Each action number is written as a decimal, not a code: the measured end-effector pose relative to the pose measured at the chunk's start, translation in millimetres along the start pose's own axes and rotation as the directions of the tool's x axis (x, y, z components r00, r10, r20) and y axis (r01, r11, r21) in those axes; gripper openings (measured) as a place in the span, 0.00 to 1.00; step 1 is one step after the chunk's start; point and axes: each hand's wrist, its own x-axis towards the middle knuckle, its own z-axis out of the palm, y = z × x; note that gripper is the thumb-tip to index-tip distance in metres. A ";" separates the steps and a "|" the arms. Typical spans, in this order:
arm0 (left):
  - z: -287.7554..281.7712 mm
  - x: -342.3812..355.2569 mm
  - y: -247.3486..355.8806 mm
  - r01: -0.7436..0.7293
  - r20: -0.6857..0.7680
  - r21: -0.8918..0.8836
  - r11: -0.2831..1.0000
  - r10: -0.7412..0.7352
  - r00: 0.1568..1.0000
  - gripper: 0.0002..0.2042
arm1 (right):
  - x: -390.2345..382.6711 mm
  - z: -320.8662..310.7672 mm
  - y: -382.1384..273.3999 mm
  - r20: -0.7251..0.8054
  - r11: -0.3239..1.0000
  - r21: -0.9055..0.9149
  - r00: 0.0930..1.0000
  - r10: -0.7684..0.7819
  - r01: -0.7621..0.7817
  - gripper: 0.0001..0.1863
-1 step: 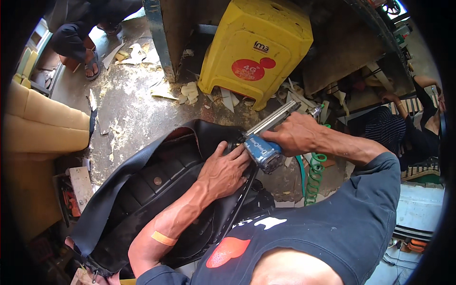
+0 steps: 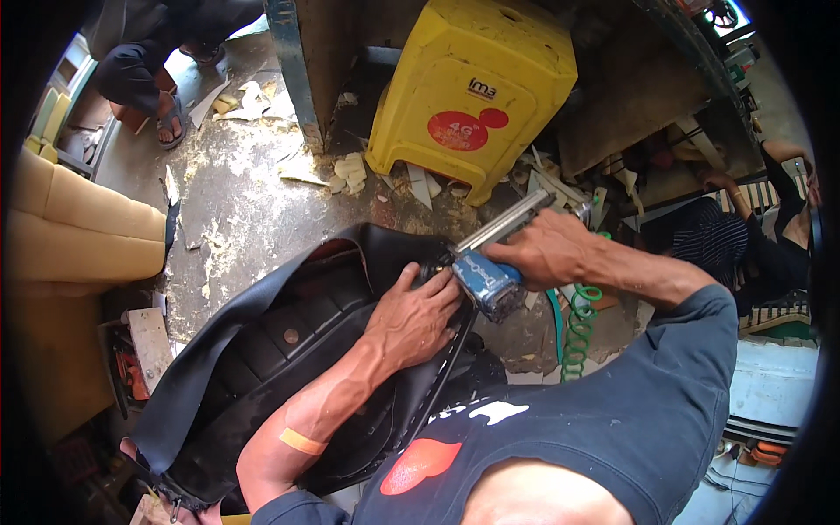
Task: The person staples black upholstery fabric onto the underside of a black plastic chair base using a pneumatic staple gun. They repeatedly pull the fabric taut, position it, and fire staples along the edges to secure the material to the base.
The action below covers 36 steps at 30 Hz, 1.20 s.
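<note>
My right hand (image 2: 549, 236) is shut on a pneumatic staple gun (image 2: 487, 282) with a blue body and silver magazine, angled over a black seat-like piece. The piece has a ribbed hollow shell (image 2: 280, 350) and a loose, smooth black cover (image 2: 210, 332) along its rim. My left hand (image 2: 411, 311) grips the cover's edge beside the gun's nose, fingertips partly hidden there. A coiled green hose (image 2: 577, 341) hangs behind the gun.
A yellow plastic stool (image 2: 477, 87) stands ahead among foam scraps (image 2: 348, 172). Another person's sandalled foot (image 2: 171, 118) is upper left. Tan upholstered furniture (image 2: 87, 219) and a wooden board (image 2: 149, 346) sit at left. Another person (image 2: 779, 236) is at far right, below a wooden bench (image 2: 647, 105).
</note>
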 end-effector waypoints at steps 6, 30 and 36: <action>0.1 -2.3 3.1 0.008 0.059 0.032 0.999 -0.010 0.998 0.28 | -8.4 -1.4 -3.7 0.006 0.998 0.037 0.999 0.049 -0.049 0.26; 3.8 -6.2 14.4 0.001 0.015 0.049 0.999 -0.002 1.000 0.28 | -6.2 -10.0 -26.6 0.088 0.988 0.012 0.985 0.150 -0.152 0.22; 3.6 -3.8 9.7 0.027 0.023 0.080 0.996 -0.029 0.999 0.29 | -0.6 -18.2 -20.5 0.072 0.995 0.043 0.994 0.083 -0.086 0.23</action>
